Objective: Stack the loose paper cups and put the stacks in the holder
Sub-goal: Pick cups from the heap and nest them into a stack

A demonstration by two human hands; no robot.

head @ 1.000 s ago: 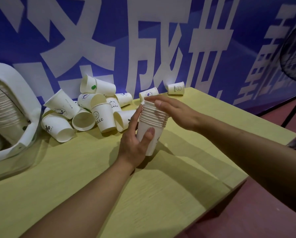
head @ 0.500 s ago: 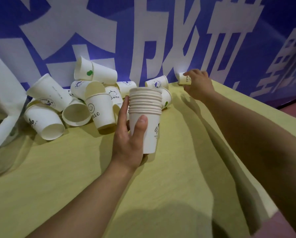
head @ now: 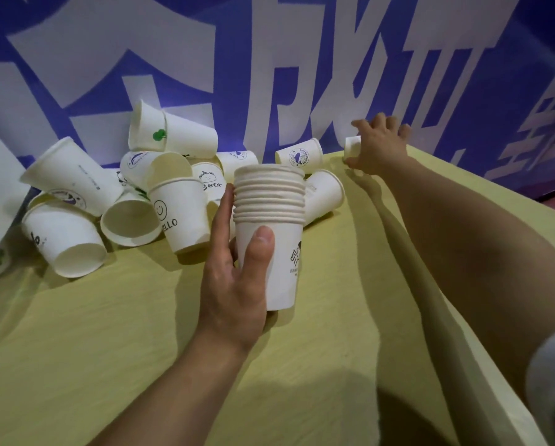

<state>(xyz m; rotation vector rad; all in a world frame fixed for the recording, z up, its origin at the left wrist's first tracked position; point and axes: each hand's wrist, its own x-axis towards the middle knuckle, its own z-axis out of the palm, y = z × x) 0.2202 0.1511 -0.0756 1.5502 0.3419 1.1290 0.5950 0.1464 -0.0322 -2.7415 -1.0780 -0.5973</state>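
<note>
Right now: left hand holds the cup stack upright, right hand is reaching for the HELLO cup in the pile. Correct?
Not quite. The left hand does hold the cup stack upright, but the right hand grips a lone cup at the table's far edge by the banner, not the HELLO cup. The head view shows it.

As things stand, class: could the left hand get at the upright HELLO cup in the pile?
Probably not yet. The left hand grips the stack of cups, so it has no free fingers. The HELLO cup stands just beside it, with nothing between them; only the full grip bars it.
</note>
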